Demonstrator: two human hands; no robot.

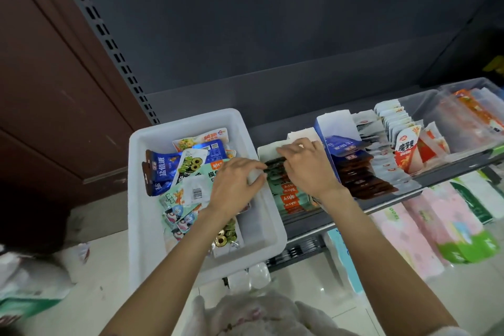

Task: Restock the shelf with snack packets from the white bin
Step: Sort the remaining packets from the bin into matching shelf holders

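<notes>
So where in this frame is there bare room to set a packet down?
Bare floor in the white bin along its right wall, and bare shelf behind the display boxes. Crowded: the bin's left half and the teal packet row under both hands.

Two bare forearms reach in from the bottom edge, with no sleeves, watch, bracelet or rings showing on them. The left hand (236,185) and the right hand (308,165) wear no gloves, and the fingernails look short and unpainted. At the lower edge, a pale, whitish garment with a faint pinkish floral print covers the person's front.
</notes>
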